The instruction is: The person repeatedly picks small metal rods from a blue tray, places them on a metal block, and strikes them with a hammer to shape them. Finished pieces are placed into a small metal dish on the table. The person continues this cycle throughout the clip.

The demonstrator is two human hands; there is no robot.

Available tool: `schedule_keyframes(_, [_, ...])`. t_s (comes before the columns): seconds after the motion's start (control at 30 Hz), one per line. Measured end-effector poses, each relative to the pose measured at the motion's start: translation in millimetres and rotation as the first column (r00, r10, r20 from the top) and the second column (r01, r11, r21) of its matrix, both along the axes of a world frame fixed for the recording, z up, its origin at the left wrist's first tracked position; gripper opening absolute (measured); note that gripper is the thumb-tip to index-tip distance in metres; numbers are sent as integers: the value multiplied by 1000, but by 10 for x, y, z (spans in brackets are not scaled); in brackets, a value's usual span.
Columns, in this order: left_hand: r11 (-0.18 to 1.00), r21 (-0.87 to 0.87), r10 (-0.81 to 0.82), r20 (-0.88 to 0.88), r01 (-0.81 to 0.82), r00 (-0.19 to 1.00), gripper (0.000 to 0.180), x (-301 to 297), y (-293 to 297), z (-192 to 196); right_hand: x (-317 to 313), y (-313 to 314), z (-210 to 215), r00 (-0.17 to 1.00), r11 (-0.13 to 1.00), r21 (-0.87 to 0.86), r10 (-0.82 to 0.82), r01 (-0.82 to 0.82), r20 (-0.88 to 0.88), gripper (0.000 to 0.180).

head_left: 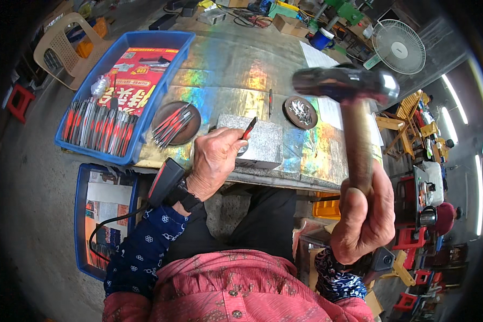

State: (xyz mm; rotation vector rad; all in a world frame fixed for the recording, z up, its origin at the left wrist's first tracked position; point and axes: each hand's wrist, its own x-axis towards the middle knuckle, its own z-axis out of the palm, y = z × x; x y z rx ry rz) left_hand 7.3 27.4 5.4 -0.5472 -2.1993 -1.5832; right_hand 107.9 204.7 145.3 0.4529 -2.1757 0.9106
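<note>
My right hand [366, 222] is closed around the wooden handle of a hammer [357, 137], raised over the table's right side with its metal head blurred by motion. Between the fingertips of my left hand [213, 155] is a slim red-and-black tool [248, 129], its dark tip pointing up and away. That hand hovers at the left part of a grey metal block [266, 140] on the table's near edge. Fingers hide the tool's lower end. Behind the block lies another slim dark piece [270, 102]. A small bowl [300, 124] to the right contains tiny silvery parts.
Left of the block, a brown bowl [193, 111] carries several red-and-silver tools. A blue tray [183, 42] packed with similar pieces overhangs the table [225, 53] on the left. Another blue tray [81, 214] sits lower. A fan [398, 48] stands at far right.
</note>
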Motion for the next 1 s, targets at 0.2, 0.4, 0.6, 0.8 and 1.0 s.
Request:
schedule_keyframes(0.2, [1000, -5, 3, -20, -3, 1000, 11, -8, -14, -1, -130, 45, -134, 928, 993, 116, -13, -32, 373, 31])
schedule_keyframes(0.4, [999, 34, -9, -20, 10, 1000, 11, 3, -1, -25, -118, -1, 23, 932, 991, 130, -39, -9, 359, 29])
schedule_keyframes(0.6, [1000, -11, 4, -27, -4, 1000, 12, -5, -5, -38, -22, -39, 144, 986, 994, -104, -14, 31, 168, 31])
schedule_keyframes(0.8, [1000, 7, 7, -35, -7, 999, 12, 9, -11, -40, -96, 55, -54, 878, 1000, 1, -17, 18, 478, 27])
schedule_keyframes(1.0, [1000, -18, 0, -40, -1, 999, 12, 5, -12, -3, -104, 69, -178, 927, 999, -20, -38, 49, 373, 26])
